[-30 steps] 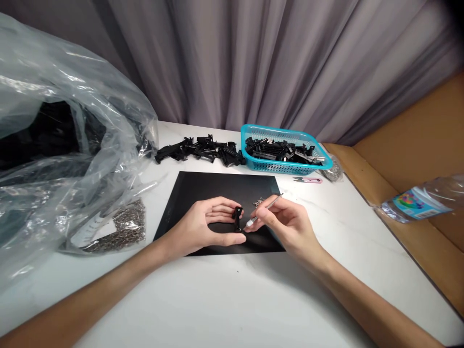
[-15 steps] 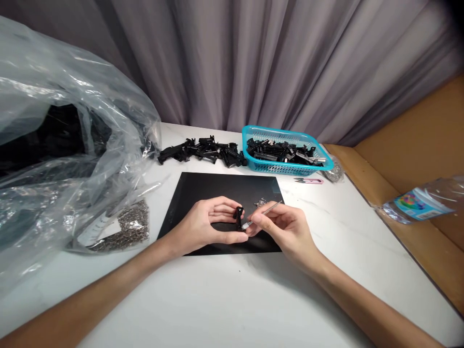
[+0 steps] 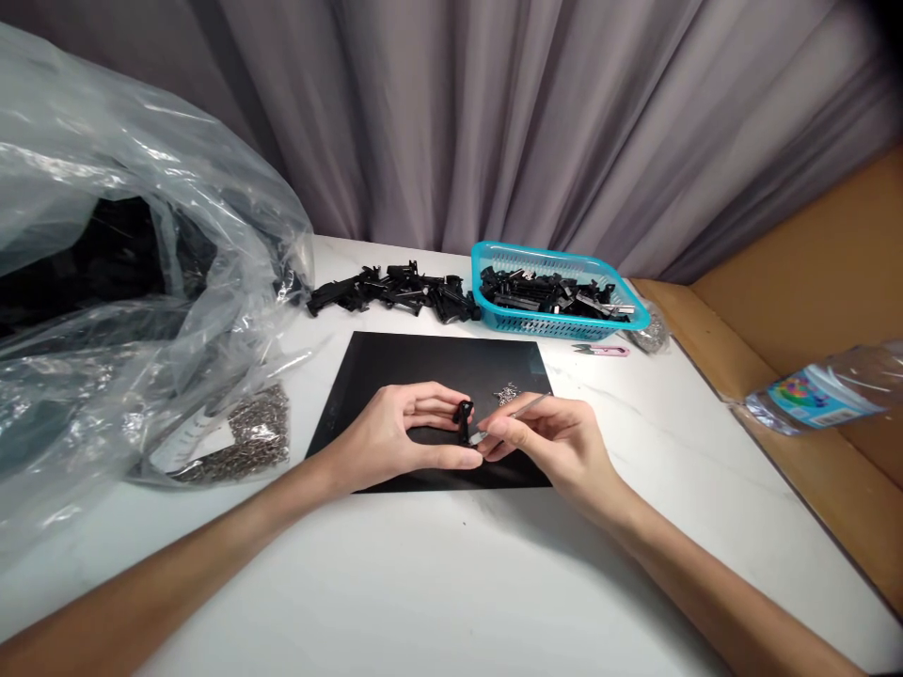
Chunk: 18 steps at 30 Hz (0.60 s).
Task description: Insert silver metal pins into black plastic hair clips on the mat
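Head: black part (image 3: 464, 425) upright within left grip (image 3: 388, 434).

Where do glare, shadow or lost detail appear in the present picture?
Head view: white glare streaks on the clear plastic bag; head view: a soft shadow on the white table beside the right forearm; head view: the upper right corner goes dark; head view: the black part in the left hand shows little detail.

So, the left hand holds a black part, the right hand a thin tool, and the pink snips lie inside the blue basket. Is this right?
The snips are not inside the basket: the head view shows them on the table in front of it. The left hand does hold the black part, the right hand the thin tool.
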Each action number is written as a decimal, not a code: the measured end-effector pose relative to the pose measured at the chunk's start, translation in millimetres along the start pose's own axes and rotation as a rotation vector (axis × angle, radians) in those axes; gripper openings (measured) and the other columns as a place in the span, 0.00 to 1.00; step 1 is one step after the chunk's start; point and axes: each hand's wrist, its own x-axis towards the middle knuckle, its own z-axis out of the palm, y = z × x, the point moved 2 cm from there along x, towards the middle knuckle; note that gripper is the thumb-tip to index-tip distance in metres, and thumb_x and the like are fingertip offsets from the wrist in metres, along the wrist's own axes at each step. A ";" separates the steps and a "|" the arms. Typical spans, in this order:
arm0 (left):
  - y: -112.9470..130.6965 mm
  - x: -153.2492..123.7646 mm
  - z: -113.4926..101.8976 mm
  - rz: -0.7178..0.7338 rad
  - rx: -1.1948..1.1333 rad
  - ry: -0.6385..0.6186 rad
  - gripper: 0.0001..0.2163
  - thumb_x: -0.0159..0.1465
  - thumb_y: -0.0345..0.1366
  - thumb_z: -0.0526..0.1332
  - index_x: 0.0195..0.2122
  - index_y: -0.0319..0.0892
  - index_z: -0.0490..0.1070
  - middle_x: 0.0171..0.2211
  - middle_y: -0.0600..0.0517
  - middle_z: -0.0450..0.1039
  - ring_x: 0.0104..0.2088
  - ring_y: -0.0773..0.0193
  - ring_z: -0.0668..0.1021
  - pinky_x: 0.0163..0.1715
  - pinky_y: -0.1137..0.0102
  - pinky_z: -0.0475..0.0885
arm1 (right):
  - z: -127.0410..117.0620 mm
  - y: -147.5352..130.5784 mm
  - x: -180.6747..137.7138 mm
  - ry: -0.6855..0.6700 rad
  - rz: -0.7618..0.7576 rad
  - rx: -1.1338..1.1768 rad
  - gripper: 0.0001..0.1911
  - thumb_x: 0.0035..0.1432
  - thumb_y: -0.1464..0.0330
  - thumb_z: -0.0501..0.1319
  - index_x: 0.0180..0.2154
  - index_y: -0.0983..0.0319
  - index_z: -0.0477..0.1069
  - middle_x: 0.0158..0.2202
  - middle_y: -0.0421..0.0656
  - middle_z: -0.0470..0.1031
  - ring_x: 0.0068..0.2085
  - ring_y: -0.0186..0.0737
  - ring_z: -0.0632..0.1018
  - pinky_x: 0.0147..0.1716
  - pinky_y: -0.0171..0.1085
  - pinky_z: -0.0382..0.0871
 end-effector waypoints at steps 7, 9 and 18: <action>-0.5 -1.1 -0.2 0.030 0.052 0.010 0.28 0.48 0.41 0.80 0.50 0.39 0.78 0.46 0.46 0.85 0.49 0.49 0.85 0.57 0.57 0.80 | -2.3 4.6 -1.2 -0.027 -0.023 -0.061 0.11 0.62 0.59 0.71 0.34 0.61 0.82 0.31 0.44 0.83 0.32 0.39 0.83 0.36 0.38 0.80; -1.3 -1.0 -0.1 0.038 0.060 0.013 0.28 0.48 0.41 0.80 0.50 0.39 0.78 0.46 0.46 0.85 0.49 0.49 0.85 0.57 0.57 0.80 | -2.0 4.5 -0.7 -0.028 -0.015 -0.073 0.13 0.62 0.58 0.70 0.34 0.61 0.82 0.30 0.44 0.83 0.32 0.39 0.83 0.36 0.39 0.80; -4.8 -0.6 -1.4 0.034 0.069 0.006 0.28 0.49 0.41 0.80 0.51 0.41 0.78 0.47 0.47 0.84 0.49 0.51 0.85 0.57 0.60 0.80 | -0.8 5.2 -0.8 -0.051 -0.063 -0.089 0.11 0.64 0.60 0.69 0.34 0.61 0.82 0.32 0.43 0.83 0.33 0.39 0.83 0.37 0.38 0.80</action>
